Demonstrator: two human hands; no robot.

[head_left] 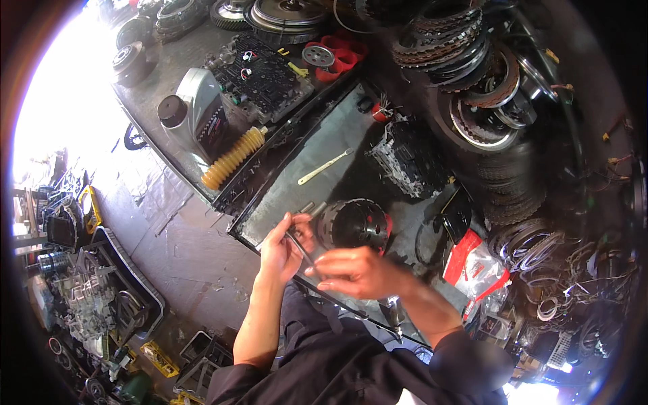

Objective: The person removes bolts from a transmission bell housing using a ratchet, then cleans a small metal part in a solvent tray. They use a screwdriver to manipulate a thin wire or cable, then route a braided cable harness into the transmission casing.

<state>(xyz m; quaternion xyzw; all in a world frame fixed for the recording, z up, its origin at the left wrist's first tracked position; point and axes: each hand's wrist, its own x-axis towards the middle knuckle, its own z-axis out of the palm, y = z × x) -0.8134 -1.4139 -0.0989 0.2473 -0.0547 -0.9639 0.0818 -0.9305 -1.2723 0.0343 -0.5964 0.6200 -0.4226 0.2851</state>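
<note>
Between my hands, just in front of a dark toothed drum (356,226) on the metal bench, is a thin, dark, straight-looking piece (300,250); its exact kind I cannot make out. My left hand (280,248) holds its upper end between thumb and fingers. At the lower end, my right hand (358,271) closes its fingertips on it, slightly smeared by motion. Small metal cylinders (312,208) lie just beyond my left hand. Farther off rests a pale-handled brush (325,167). A black finned part (408,158) sits beyond the drum, to the right.
A grey bottle (196,111) and an amber ribbed tube (234,157) stand on the far-left table beside a dark valve body (260,77). Stacked clutch plates and rings (445,44) crowd the right side. A red-and-white bag (476,266) lies right of my right hand.
</note>
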